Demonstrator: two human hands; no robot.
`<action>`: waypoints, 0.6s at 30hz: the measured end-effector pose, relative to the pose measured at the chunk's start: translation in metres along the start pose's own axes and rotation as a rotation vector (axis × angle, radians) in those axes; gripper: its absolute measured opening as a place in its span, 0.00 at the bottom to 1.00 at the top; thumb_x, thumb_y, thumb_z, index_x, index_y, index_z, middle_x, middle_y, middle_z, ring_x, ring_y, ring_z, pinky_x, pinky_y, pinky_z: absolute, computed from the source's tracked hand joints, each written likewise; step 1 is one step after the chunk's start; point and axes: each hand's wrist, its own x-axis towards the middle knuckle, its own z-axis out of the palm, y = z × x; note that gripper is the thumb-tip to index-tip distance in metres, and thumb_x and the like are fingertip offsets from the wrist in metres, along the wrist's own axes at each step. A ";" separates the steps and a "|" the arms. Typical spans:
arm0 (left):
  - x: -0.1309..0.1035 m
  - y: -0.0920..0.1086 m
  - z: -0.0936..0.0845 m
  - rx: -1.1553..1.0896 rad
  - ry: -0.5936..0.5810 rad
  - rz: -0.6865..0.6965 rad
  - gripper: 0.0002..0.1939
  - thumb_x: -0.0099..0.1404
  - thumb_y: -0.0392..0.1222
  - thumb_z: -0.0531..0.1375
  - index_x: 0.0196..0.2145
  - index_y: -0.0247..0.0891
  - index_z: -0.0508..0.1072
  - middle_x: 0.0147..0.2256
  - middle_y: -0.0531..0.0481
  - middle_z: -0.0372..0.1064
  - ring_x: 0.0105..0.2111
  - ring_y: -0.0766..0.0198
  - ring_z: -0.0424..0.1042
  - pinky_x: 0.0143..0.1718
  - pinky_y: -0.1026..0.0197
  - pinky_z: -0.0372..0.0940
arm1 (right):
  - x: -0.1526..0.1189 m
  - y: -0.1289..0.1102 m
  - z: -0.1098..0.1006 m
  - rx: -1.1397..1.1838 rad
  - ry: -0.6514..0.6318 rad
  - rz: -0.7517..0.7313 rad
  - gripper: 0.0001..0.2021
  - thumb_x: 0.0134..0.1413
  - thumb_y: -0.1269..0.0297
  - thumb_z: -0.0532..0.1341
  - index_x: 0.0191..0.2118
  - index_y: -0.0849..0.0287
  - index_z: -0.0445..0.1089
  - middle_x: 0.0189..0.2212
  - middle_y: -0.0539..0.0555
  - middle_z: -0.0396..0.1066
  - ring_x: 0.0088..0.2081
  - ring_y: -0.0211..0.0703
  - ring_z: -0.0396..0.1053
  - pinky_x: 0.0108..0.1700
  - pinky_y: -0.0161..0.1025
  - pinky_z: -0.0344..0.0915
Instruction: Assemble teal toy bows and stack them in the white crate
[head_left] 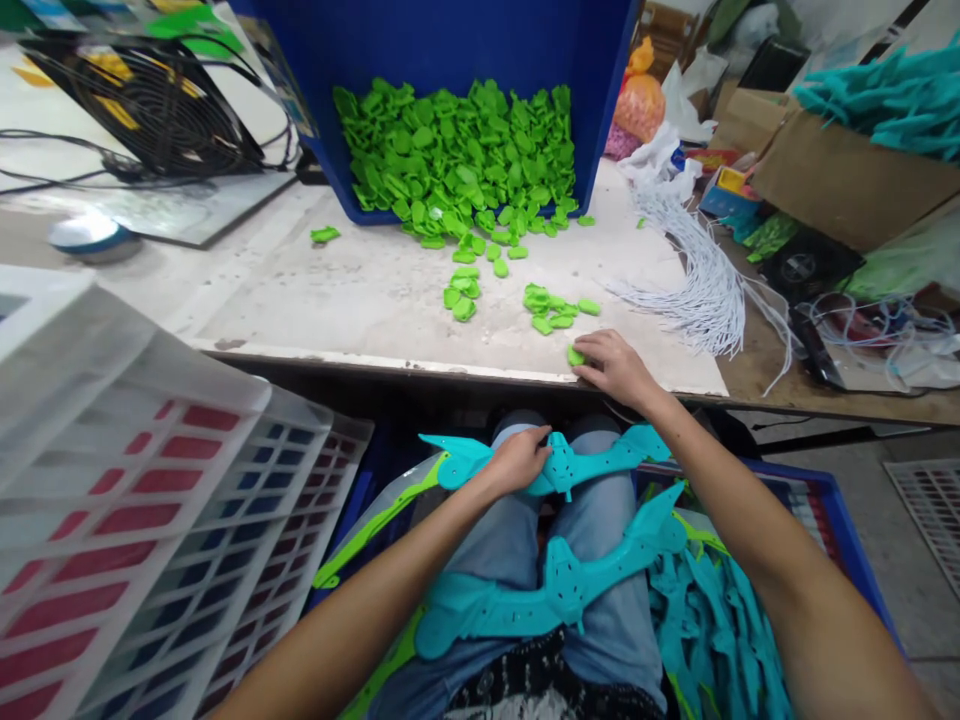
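Observation:
Above my thighs, my left hand [519, 460] is closed around a turquoise plastic part [585, 464], long and bow-shaped with a hub pierced by small holes. A second turquoise part [517, 608] of the same shape lies across my lap, nearer my body. At the table's front edge, my right hand [616, 368] pinches a small bright green plastic piece [575, 355] between thumb and fingers. Just behind it lies a small cluster of green pieces [551, 305]. My fingers partly hide both held things.
A tipped blue bin [454, 40] spills many green pieces onto the table [300, 300]. White cords [705, 290] lie at right, a black fan [150, 110] at back left. White baskets [277, 430] stand left; a blue crate [847, 540] holds turquoise parts at right.

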 end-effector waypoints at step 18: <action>0.013 -0.004 0.000 -0.600 -0.170 -0.178 0.21 0.61 0.39 0.58 0.52 0.37 0.72 0.48 0.47 0.74 0.46 0.57 0.72 0.45 0.60 0.66 | -0.135 -0.041 0.061 0.228 -0.009 -0.135 0.14 0.57 0.61 0.62 0.49 0.55 0.72 0.45 0.60 0.73 0.47 0.51 0.65 0.48 0.53 0.69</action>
